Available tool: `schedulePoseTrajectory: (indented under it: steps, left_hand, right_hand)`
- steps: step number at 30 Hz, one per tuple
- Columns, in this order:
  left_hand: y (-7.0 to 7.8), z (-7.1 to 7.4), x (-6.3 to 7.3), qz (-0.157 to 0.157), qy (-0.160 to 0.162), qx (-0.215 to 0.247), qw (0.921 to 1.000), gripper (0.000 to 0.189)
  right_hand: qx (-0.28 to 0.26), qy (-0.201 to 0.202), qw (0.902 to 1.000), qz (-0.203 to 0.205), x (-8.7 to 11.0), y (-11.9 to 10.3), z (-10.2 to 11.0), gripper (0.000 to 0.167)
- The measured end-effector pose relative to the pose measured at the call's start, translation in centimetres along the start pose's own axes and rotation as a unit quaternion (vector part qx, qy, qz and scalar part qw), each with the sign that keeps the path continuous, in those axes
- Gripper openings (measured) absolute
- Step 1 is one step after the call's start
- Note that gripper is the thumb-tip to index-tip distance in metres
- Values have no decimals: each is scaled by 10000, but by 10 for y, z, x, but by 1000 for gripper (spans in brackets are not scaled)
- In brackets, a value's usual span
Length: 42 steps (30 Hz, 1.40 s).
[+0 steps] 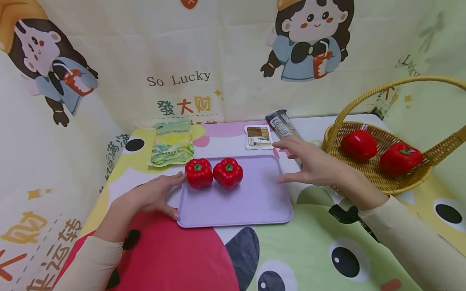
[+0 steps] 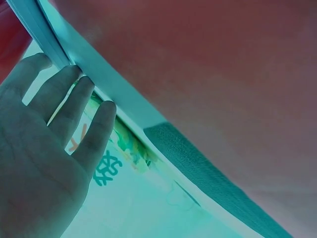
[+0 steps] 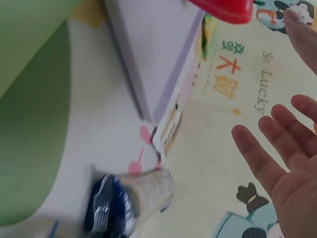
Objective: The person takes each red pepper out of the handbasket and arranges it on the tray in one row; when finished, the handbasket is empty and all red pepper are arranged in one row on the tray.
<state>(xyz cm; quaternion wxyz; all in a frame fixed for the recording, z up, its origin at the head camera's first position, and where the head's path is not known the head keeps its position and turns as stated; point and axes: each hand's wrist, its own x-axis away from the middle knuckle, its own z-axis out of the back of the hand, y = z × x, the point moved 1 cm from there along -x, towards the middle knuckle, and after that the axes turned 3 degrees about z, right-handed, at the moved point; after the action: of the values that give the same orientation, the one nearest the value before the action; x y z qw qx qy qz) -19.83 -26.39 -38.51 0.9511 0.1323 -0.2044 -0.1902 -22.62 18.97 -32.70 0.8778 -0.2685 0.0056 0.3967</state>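
Observation:
A pale purple tray [image 1: 236, 210] lies on the table with two red bell peppers, one [image 1: 198, 180] at its upper left and another [image 1: 228, 177] right beside it. My left hand [image 1: 153, 196] is at the tray's left side, thumb by the near corner and fingertips close to the left pepper; its fingers extend loosely in the left wrist view. Over the tray's right edge hovers my right hand [image 1: 313, 163], thumb and fingers spread. In the right wrist view that hand [image 3: 297, 193] holds nothing and is apart from the tray [image 3: 148, 54].
A wicker basket [image 1: 375, 182] with a tall handle stands at the right, holding two red peppers [image 1: 358, 145]. Behind the tray lie a green-yellow packet [image 1: 171, 145], a small white-and-brown packet [image 1: 258, 137] and a long dark-ended packet [image 1: 282, 123]. Printed cloth hangs behind.

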Motion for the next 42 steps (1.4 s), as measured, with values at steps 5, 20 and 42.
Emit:
schedulePoseTrajectory:
  steps: [5,20,42]
  left_hand:
    - [-1,0,2,45,-7,68,10000,123]
    - [0,-1,-4,185,-103,55,9998,124]
    - [-1,-1,-1,162,-76,57,9998,124]
  right_hand:
    - [61,172,9997,-159,13,5,6,83]
    - [582,856,9940,-363,68,17,29,71]
    - [1306,1925,9722,281,126,73,64,85]
